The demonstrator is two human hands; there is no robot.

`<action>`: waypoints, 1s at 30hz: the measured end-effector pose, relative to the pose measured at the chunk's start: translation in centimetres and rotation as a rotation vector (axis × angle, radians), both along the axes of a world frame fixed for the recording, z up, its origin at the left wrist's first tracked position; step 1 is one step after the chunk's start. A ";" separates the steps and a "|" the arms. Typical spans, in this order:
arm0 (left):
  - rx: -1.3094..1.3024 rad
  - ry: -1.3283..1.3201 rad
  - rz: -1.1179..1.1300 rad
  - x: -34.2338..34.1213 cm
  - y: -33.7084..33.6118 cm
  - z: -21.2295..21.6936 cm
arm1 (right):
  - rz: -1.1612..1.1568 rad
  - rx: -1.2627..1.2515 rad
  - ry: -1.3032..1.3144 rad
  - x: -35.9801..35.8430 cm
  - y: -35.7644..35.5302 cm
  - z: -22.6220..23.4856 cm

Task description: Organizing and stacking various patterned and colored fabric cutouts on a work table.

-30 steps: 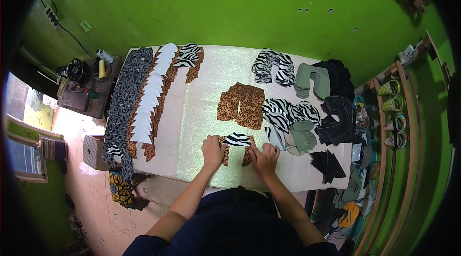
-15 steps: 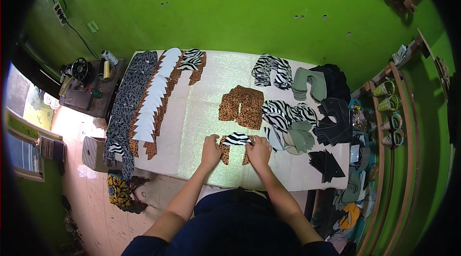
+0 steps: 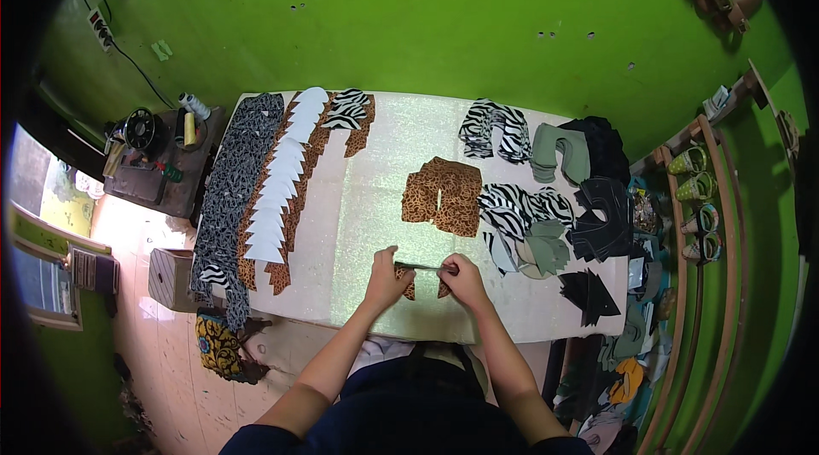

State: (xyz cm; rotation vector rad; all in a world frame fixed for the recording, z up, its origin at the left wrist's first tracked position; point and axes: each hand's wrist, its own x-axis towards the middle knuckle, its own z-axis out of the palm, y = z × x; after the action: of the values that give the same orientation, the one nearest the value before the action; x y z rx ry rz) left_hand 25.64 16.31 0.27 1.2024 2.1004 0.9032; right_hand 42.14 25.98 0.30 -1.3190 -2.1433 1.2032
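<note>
Head view: left hand (image 3: 388, 280) and right hand (image 3: 466, 279) each have their grip pinched closed on one end of a leopard-print U-shaped cutout (image 3: 422, 266). Cutout sits between the hands, over the near part of the tabletop (image 3: 363, 199); its top shows as a thin dark edge, two legs pointing toward the person. Exact thumb placement too small to tell; contact with the surface below, can't tell.

Handling, my judgement: keep both pinches level and evenly tensioned so the top edge stays straight; light pull only, thin material probably stretches or creases; keep fingertips off the leg tips so they hang free and matched.

Around: leopard-print stack (image 3: 461, 191) just beyond the hands, nearest obstacle. Zebra-print pile (image 3: 525, 209) and olive pieces (image 3: 546, 249) off to the right, near enough that a wide right elbow or wrist swing could disturb them. Black pointed pieces (image 3: 585, 297) farther right. At left, well apart: overlapping white pieces (image 3: 275, 186) on a leopard-print row (image 3: 300, 191), grey-black patterned row (image 3: 235, 191) beside it.
</note>
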 end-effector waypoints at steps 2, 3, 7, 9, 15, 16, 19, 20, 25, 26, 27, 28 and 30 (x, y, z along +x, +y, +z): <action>0.197 -0.212 0.006 -1.7 0.1 -0.5 | 0.047 -0.316 0.242 -1.0 -0.8 0.9; 0.202 -0.240 0.017 -2.6 0.3 -0.6 | 0.041 -0.364 0.251 -1.8 -0.8 1.9; 0.031 -0.659 -0.004 -7.5 -0.4 0.7 | -0.007 -0.460 0.372 -5.2 -0.3 2.1; 0.025 -0.563 0.009 -10.0 -0.7 1.3 | -0.029 -0.550 0.428 -7.5 0.0 2.6; 0.065 -0.347 0.125 -18.5 -0.5 0.5 | -0.115 -0.717 0.616 -16.3 1.1 1.4; 0.067 -0.342 0.129 -19.8 -0.1 0.3 | -0.109 -0.718 0.619 -17.6 1.3 0.9; 0.079 -0.206 0.140 -23.0 2.1 -0.1 | -0.237 -0.511 0.435 -21.2 2.5 -0.3; 0.085 -0.137 0.124 -24.0 3.2 -0.3 | -0.261 -0.392 0.351 -22.4 3.4 -1.7; 0.195 -0.160 0.197 -27.6 8.0 -1.1 | -0.376 -0.274 0.246 -28.0 6.6 -2.2; 0.196 -0.164 0.192 -28.4 9.0 -1.2 | -0.381 -0.271 0.243 -28.8 7.2 -2.2; 0.197 -0.154 0.187 -29.1 10.0 -1.3 | -0.405 -0.249 0.245 -29.4 7.8 -2.2; 0.199 -0.144 0.182 -29.7 11.0 -1.4 | -0.428 -0.227 0.246 -29.9 8.4 -2.0; 0.265 -0.101 0.211 -30.6 12.9 -2.1 | -0.440 -0.255 0.317 -30.9 9.8 -3.6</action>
State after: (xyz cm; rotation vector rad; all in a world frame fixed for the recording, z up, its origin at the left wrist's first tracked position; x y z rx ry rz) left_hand -4.91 29.24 -1.80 1.0476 2.1007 1.3451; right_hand 11.21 35.74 -3.33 -1.4842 -1.4226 1.4084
